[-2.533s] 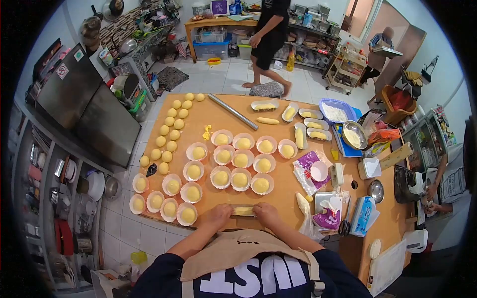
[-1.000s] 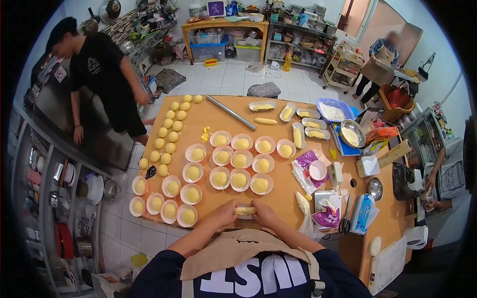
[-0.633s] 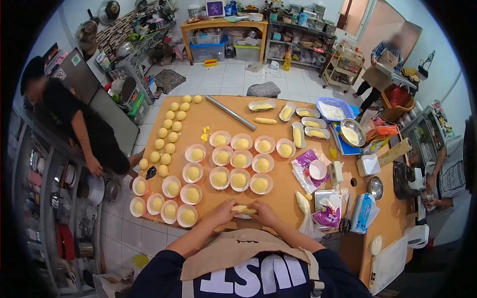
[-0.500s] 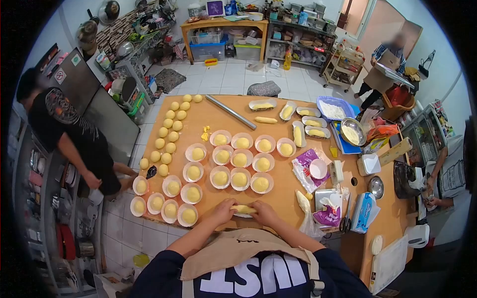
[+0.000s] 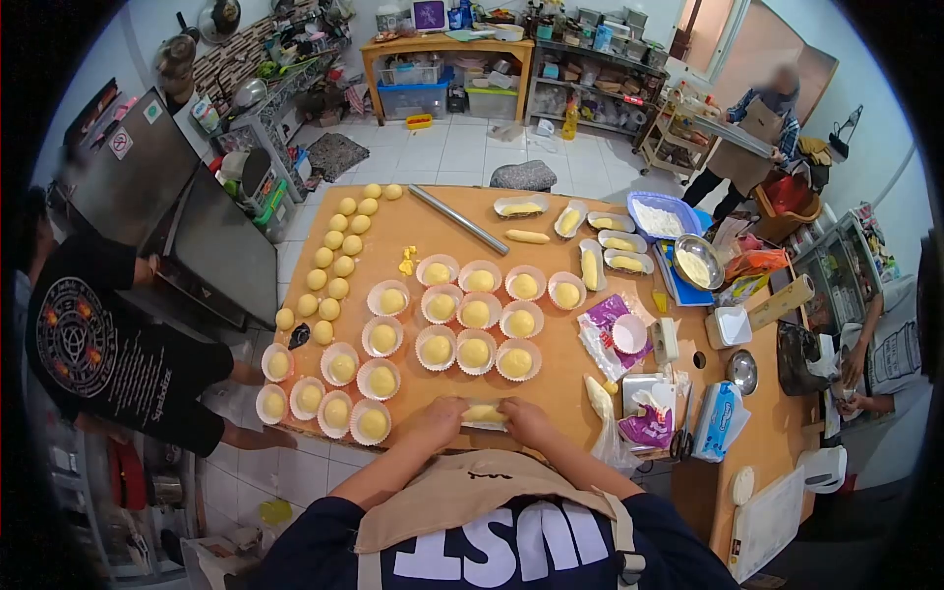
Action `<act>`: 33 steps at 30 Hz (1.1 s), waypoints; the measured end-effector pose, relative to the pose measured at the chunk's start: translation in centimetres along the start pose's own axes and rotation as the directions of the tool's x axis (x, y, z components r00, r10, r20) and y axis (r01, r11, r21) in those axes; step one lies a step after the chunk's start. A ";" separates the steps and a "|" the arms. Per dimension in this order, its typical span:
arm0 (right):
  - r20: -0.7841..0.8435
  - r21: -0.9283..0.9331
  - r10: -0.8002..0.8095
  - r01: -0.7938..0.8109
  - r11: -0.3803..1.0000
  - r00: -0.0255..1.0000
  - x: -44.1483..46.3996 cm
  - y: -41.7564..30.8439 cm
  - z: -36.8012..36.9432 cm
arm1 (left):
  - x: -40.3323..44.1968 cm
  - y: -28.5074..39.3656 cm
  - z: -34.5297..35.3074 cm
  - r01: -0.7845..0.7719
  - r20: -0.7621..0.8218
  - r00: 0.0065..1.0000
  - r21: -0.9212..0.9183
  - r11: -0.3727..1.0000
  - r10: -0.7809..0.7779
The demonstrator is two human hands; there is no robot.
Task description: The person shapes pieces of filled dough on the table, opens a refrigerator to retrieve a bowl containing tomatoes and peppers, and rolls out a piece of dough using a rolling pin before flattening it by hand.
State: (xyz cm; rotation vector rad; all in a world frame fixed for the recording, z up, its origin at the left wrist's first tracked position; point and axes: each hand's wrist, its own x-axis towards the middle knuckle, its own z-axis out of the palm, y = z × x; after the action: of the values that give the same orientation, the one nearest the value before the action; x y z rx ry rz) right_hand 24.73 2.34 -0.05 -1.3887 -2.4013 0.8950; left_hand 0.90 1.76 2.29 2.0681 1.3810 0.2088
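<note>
At the near edge of the wooden table (image 5: 560, 393), my left hand (image 5: 439, 417) and my right hand (image 5: 525, 419) hold the two ends of a white paper case with a long dough roll (image 5: 483, 414) in it. The fingers of both hands are closed on the ends. Beyond them, round dough pieces sit in white paper cups (image 5: 436, 350). Bare dough balls (image 5: 325, 258) line the left side. A long dough roll (image 5: 527, 237) lies bare beside several filled oval cases (image 5: 591, 266), and a metal rolling pin (image 5: 458, 218) rests at the far side.
To the right are a piping bag (image 5: 601, 409), scissors (image 5: 681, 436), a tissue pack (image 5: 722, 423), a metal bowl (image 5: 699, 264) and a blue basin (image 5: 662, 216). One person (image 5: 108, 339) is at the left, another (image 5: 752, 147) carries a tray at the back, and a third works at the right.
The dough roll, held above its case half a second ago, now lies lower in it. The person at the left has come nearer and turned their back; the one with the tray has moved left.
</note>
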 end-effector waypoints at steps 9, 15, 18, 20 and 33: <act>-0.117 -0.068 -0.124 0.116 0.991 0.985 -0.2 -0.8 -0.6 | 0.2 2.2 -0.1 -0.184 -0.148 0.965 0.202 0.962 0.216; 0.023 -0.166 -0.095 0.097 0.981 0.995 -0.1 -1.3 -1.0 | 1.5 -0.2 2.8 -0.271 -0.127 0.946 0.196 0.943 0.298; -0.065 -0.085 -0.104 0.098 0.992 0.992 -0.7 -1.2 -1.1 | 1.5 -0.8 2.5 -0.302 -0.102 0.940 0.199 0.932 0.327; -0.179 -0.039 -0.068 0.062 0.997 0.982 -0.4 -1.5 -0.9 | 1.5 -0.6 2.4 -0.307 -0.078 0.940 0.235 0.922 0.332; -0.245 0.003 -0.115 0.120 0.993 0.963 -0.1 -2.9 -2.1 | 0.5 1.5 0.9 -0.278 -0.074 0.947 0.303 0.912 0.314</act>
State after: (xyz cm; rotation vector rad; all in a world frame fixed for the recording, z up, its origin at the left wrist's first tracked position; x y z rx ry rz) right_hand 23.74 1.98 3.33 -1.2537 -2.2565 0.6704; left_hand 2.70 1.48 2.36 2.5486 1.2163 0.2778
